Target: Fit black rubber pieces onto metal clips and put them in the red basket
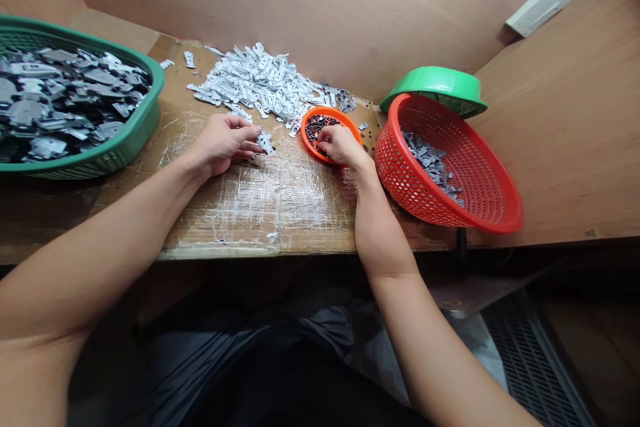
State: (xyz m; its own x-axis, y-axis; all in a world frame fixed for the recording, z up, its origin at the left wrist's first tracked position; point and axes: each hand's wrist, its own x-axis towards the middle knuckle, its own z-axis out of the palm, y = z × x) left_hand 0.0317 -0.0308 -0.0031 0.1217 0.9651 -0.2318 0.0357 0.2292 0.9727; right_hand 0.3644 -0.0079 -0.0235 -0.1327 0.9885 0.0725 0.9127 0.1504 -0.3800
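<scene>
My left hand (pixel 227 143) pinches a small flat metal plate (pixel 266 142) between thumb and fingers, just above the table. My right hand (pixel 341 145) reaches into a shallow orange bowl (pixel 307 141) of small dark screw-like pieces (pixel 320 125). Its fingers are bent together at the pieces; whether one is between the fingertips is hidden. Behind both hands lies a heap of light metal plates (pixel 265 80), spreading almost to the bowl's rim.
At left stands a dark green basket (pixel 156 80) full of metal parts. A red perforated basket (pixel 405 173) tilts at right, holding grey metal pieces (pixel 433 163), with a bright green basket (pixel 430 80) behind. A white power strip (pixel 540 7) hangs on the wooden wall. The table's front edge (pixel 250 252) runs nearest me.
</scene>
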